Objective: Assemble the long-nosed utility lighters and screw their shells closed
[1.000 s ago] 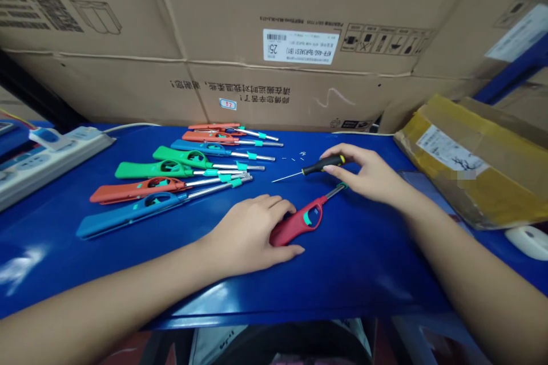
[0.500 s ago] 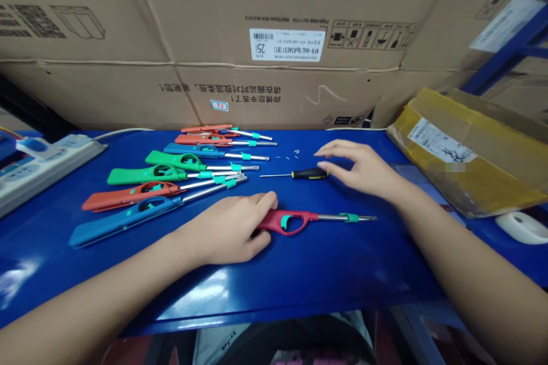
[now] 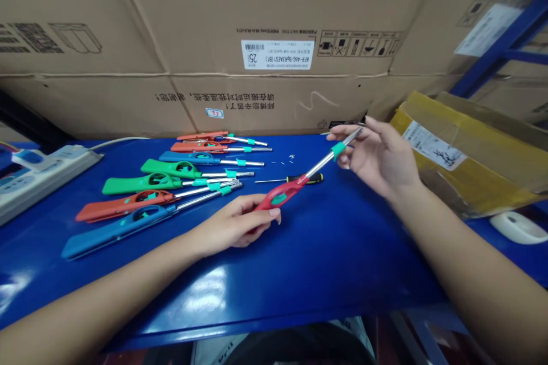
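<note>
A red long-nosed lighter is raised off the table, tilted with its metal tube pointing up and to the right. My left hand is closed round its handle. Green tape wraps the tube near the tip. My right hand is beside that tip, palm turned up and fingers apart; whether it touches the metal cannot be made out. Behind the lighter, a black-and-yellow screwdriver lies on the blue table, partly covered by the tube.
Several lighters lie to the left, including a blue one and a green one. Small white bits lie near the screwdriver. A power strip is at far left; a yellow-taped box and white mouse are right. Cardboard stands behind.
My left hand has lifted the red lighter off the table and tilted its tube upward. My right hand has moved up and right from the screwdriver to the tube's tip, turning palm up.
</note>
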The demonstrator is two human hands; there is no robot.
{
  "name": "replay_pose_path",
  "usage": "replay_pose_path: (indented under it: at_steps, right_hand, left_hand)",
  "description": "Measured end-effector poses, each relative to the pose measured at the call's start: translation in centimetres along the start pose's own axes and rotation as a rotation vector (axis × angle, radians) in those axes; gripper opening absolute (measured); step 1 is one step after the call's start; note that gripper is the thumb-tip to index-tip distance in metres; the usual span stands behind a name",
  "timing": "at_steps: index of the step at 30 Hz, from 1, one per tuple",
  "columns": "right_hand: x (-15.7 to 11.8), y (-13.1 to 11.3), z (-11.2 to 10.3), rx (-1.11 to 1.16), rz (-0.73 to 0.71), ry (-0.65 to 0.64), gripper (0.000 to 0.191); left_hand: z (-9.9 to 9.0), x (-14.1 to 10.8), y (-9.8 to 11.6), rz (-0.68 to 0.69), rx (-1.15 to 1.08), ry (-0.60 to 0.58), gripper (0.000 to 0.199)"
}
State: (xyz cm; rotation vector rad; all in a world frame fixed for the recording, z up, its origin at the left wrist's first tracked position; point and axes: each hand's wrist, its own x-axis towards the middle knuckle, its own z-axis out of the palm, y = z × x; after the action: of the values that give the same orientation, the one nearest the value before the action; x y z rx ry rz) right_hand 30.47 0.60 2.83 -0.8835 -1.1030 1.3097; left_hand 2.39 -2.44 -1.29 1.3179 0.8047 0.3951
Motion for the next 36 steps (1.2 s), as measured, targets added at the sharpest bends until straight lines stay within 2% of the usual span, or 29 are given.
replay_pose_path:
  at_steps: [3,7,12,17,20,26,30,36]
  right_hand:
    - [-0.6,0.7,1.1,0.065,0.026,-0.077,0.028]
    - [-0.6,1.8,1.6,0.048,-0.004,-0.036,0.032]
    - [-0.3,2.6,1.7,0.020,-0.013,0.021,0.032]
    - [-0.9,4.1,2.6,-0.115,-0.047,-0.114,0.032]
    - [-1.2,4.7,3.0,-0.170,-0.047,-0.152,0.040]
    - [-1.3,4.4,3.2,-0.119,-0.110,-0.066,0.033]
    - [-1.4,4.2,3.2,-0.086,-0.074,-0.091,0.029]
    - [-1.5,4.4,3.2,-0.093,-0.065,-0.102,0.030]
  left_hand:
    - [0.1,0.1,-0.1,-0.012,-0.213,-0.076,0.031]
    - [0.3,0.0,-0.1,-0.003,-0.266,-0.133,0.034]
    - [0.4,-0.2,-0.4,0.027,-0.102,-0.040,0.049]
    - [1.0,-0.3,0.0,0.043,0.011,0.072,0.056]
    - [1.3,-0.1,0.2,0.068,0.035,0.116,0.055]
    - [1.2,0.2,0.0,0.127,0.062,0.150,0.051]
    - [1.3,0.2,-0.1,0.126,0.045,0.182,0.051]
    - [1.4,0.1,0.1,0.086,0.024,0.155,0.052]
